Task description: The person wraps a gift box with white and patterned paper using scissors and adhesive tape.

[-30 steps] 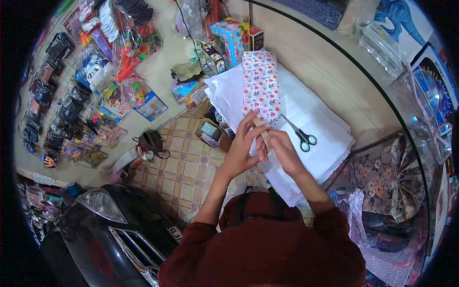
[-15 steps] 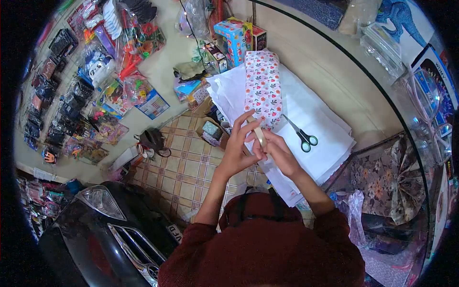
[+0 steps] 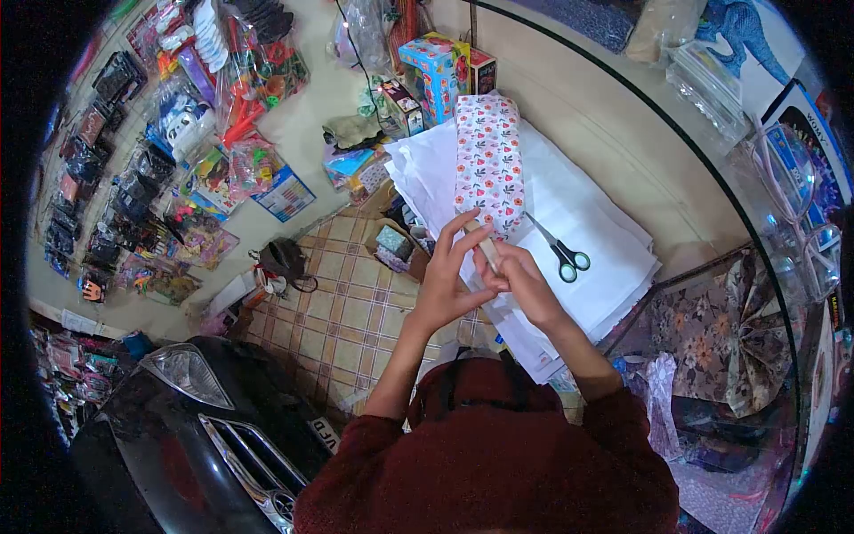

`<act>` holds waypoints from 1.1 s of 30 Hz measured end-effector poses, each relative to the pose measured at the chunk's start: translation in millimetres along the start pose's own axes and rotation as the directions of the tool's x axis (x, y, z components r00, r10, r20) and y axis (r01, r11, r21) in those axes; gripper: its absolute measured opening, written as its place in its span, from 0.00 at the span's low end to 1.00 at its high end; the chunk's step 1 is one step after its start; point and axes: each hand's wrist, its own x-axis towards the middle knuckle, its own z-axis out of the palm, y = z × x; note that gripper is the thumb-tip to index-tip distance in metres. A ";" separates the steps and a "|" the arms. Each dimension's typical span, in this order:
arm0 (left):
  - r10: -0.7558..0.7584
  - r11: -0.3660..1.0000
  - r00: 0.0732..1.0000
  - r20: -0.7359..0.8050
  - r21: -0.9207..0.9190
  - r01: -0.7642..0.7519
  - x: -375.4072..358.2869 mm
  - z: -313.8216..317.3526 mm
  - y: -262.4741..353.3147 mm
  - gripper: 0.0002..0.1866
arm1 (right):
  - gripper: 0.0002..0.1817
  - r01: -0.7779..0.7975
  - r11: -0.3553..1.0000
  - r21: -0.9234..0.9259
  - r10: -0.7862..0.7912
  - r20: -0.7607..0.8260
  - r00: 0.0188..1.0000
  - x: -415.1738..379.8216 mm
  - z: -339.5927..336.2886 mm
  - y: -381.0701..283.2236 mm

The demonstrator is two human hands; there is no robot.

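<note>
A narrow beige roll of tape [image 3: 481,248], seen nearly edge-on, is held up between my two hands. The fingers of my left hand [image 3: 442,278] curl over its upper end, with the thumb reaching toward the right hand. My right hand [image 3: 527,287] pinches the lower end of the roll. Just beyond my fingers lies a flower-patterned wrapped parcel [image 3: 488,160] on a stack of white paper sheets [image 3: 587,214]. Scissors with black and green handles [image 3: 567,256] rest on the sheets to the right of my hands, blades pointing up-left.
Small boxes [image 3: 436,76] stand behind the paper against the wall. An open carton [image 3: 391,247] sits on the tiled floor at left. Packaged goods [image 3: 191,116] hang on the left wall. A black toy car [image 3: 169,436] is at lower left, and a glass edge [image 3: 676,125] curves along the right.
The roll has turned slightly in my fingers and my right fingertips have closed more on its lower end. The parcel and the scissors have stayed in place.
</note>
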 end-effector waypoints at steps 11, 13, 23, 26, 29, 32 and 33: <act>0.009 1.000 0.999 -0.041 -0.030 -0.010 2.1 -7.8 0.8 0.48 | 0.19 -0.046 0.998 -0.045 0.051 0.125 0.991 1.0 3.6 -16.7; 0.004 1.000 0.999 -0.047 -0.009 -0.004 0.4 -8.7 -0.5 0.48 | 0.18 -0.051 0.995 -0.083 0.061 0.120 0.991 3.2 1.3 -15.7; -0.044 0.999 0.989 -0.141 -0.034 0.040 -6.4 -29.2 1.9 0.44 | 0.14 -0.088 0.994 -0.070 0.099 0.160 0.982 22.6 6.4 1.4; -0.037 0.998 0.986 -0.161 0.035 0.043 -13.9 -41.8 -2.3 0.40 | 0.12 -0.093 0.983 -0.156 0.106 0.076 0.991 30.1 22.1 -2.4; -0.064 0.989 0.979 -0.195 0.117 0.088 -23.4 -53.9 -6.5 0.37 | 0.12 -0.118 0.980 -0.160 0.141 0.148 0.979 44.2 28.7 -3.4; -0.083 0.986 0.974 -0.213 0.124 0.111 -26.1 -66.9 -12.2 0.36 | 0.15 -0.085 0.949 -0.303 0.121 0.102 0.987 57.9 45.3 -13.5; -0.087 0.987 0.971 -0.223 0.116 0.115 -26.2 -71.1 -15.0 0.36 | 0.15 -0.076 0.956 -0.284 0.123 0.151 0.981 65.6 46.0 -8.5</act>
